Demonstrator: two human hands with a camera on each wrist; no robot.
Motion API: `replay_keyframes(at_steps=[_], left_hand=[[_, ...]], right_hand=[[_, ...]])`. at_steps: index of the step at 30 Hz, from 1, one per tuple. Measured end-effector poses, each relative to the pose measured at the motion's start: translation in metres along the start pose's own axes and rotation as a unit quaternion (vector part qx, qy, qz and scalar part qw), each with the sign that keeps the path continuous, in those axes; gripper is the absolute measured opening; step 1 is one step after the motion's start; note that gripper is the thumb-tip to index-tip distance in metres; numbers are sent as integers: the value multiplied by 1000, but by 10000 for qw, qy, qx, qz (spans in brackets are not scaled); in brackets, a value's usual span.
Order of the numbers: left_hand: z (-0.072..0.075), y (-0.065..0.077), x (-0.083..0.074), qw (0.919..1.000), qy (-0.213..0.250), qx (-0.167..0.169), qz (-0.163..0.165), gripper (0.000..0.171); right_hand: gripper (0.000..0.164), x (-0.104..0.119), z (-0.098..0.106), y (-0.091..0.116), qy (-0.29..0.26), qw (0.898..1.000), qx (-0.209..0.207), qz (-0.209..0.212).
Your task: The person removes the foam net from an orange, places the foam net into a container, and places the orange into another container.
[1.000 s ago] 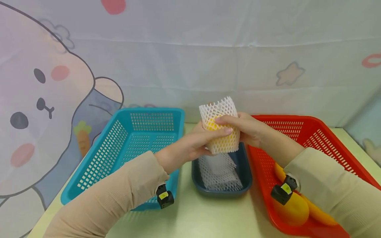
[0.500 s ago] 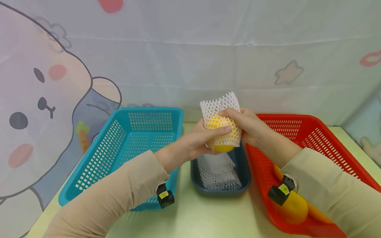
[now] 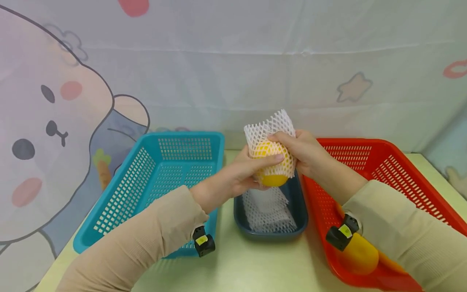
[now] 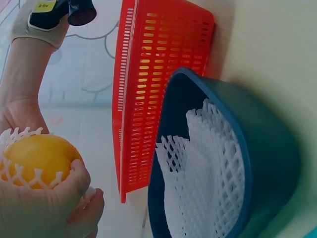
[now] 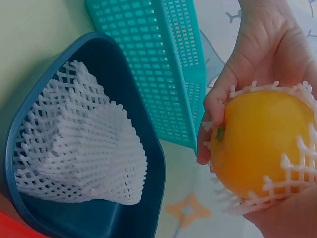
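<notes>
An orange [image 3: 274, 180] sits partly inside a white foam net sleeve [image 3: 271, 126], raised over the dark blue tub. My left hand [image 3: 251, 168] holds the wrapped fruit from the left, thumb across its front. From the right, my right hand [image 3: 300, 151] grips the netting and the fruit, its thumb on the mesh. The fruit's lower end is bare, while the sleeve's loose top stands up above it. In the right wrist view a small green stem mark shows on the orange [image 5: 265, 144]. Most of the fingers are hidden behind the fruit.
Below the hands, the dark blue tub [image 3: 251, 235] contains folded foam net sleeves [image 3: 268, 211]. A turquoise slotted basket [image 3: 146, 140] stands to the left. In the red basket [image 3: 379, 162] on the right lie more oranges [image 3: 357, 255], partly covered by the right sleeve.
The netting has slid up, so the orange's lower end, covered a second ago, now shows bare. Both hands keep their hold, the right slightly higher.
</notes>
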State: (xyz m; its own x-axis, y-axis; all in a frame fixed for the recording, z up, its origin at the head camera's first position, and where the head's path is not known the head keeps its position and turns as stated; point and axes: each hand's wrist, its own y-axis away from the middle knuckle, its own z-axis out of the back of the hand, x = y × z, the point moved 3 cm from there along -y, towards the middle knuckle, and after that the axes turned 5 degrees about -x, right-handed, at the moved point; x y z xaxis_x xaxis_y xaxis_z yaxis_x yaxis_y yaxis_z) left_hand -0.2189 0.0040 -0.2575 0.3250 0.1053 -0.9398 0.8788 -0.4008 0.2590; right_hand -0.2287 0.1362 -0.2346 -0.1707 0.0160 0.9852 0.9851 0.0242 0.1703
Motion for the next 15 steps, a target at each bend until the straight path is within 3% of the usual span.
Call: replay_keyframes(at_steps=[9, 15], left_hand=[[-2, 2, 1, 9996, -128, 230, 56, 50], [-1, 2, 1, 9996, -275, 86, 22, 62]], right_hand=[[37, 5, 1, 4, -20, 9990, -390, 200], [41, 9, 0, 6, 82, 9974, -673, 262]])
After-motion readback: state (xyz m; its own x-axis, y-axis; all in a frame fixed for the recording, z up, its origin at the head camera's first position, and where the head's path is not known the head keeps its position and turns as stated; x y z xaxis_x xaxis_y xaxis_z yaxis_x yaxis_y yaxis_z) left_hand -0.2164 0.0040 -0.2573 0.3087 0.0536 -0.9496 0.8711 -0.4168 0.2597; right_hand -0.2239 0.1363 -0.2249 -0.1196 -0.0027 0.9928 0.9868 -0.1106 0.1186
